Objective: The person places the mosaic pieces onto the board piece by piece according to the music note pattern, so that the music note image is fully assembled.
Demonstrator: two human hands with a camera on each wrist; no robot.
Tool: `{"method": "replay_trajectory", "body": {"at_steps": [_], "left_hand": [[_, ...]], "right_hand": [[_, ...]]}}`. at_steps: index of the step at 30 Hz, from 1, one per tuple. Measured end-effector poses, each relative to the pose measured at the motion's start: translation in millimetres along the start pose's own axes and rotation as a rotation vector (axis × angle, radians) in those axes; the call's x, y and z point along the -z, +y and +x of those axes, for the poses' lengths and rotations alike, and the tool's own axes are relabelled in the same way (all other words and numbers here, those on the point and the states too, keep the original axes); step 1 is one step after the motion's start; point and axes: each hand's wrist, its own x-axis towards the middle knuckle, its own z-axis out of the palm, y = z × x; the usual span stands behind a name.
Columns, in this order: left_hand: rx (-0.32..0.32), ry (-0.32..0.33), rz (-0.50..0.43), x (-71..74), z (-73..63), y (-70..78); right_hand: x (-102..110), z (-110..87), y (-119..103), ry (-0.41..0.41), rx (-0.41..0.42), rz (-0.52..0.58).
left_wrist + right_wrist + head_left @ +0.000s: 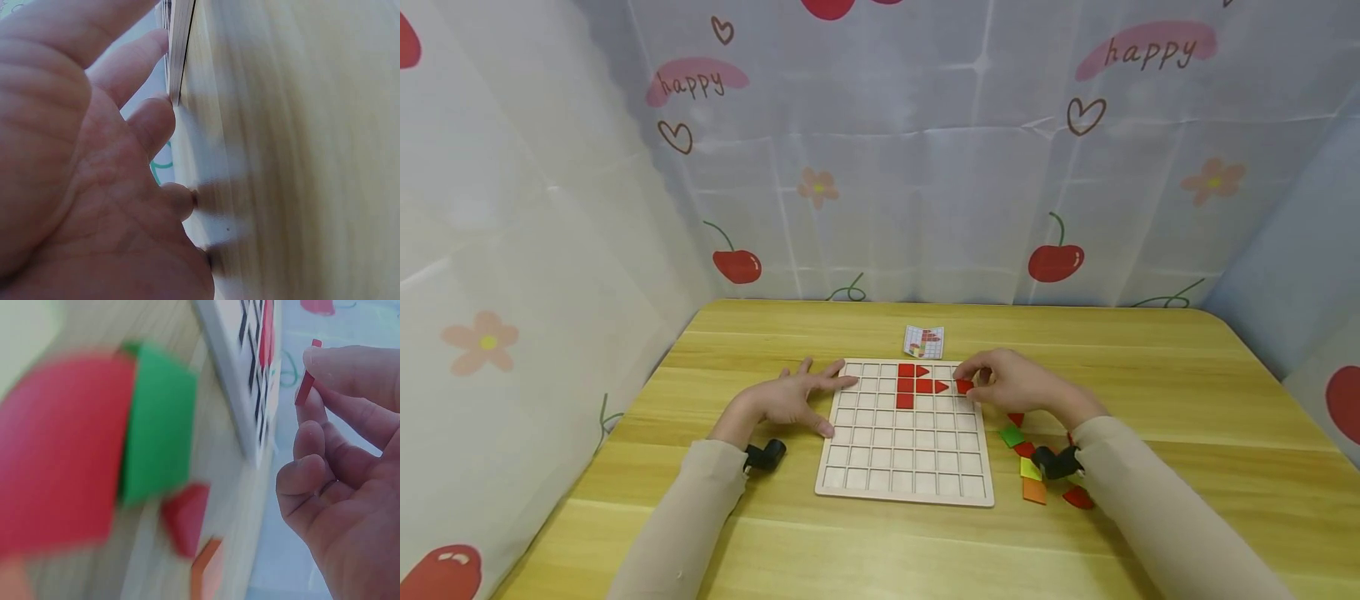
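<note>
A pale wooden grid board [880, 458] lies on the table, with several red squares [906, 386] and two red triangles [941, 387] set in its upper cells. Over the board's upper right side, my right hand [1018, 382] pinches a red square tile [964, 387] between thumb and finger. The right wrist view shows that red tile [307, 381] edge-on, held up at the fingertips. My left hand [790, 398] is spread at the board's left edge, thumb and fingertips at the rim. Seen from the left wrist, its fingers [155, 125] reach along the board's side [180, 50].
Behind the board lies a small printed card [923, 342] with a coloured grid picture. Loose tiles lie right of the board under my right forearm: a green one [1012, 436], a yellow one [1031, 469], an orange one [1034, 490] and several red ones [1078, 497]. A patterned curtain hangs behind the table.
</note>
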Motion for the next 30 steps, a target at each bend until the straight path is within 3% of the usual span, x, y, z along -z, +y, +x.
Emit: {"method": "replay_trajectory", "body": {"at_steps": [11,15,19,30], "left_hand": [[0.007,0.001,-0.001,0.2,-0.7,-0.3],[0.006,-0.001,-0.001,0.8,0.4,-0.5],[0.004,-0.002,0.0,1.6,1.2,0.3],[0.018,-0.003,-0.005,1.4,1.3,-0.9]], "right_hand": [[-17,24.4,-32,-0.036,-0.001,-0.009],[-24,29.7,-41,-0.027,0.041,-0.03],[-30,33.1,-45,-0.02,0.081,-0.063],[-38,33.8,-47,-0.018,0.036,-0.118]]}}
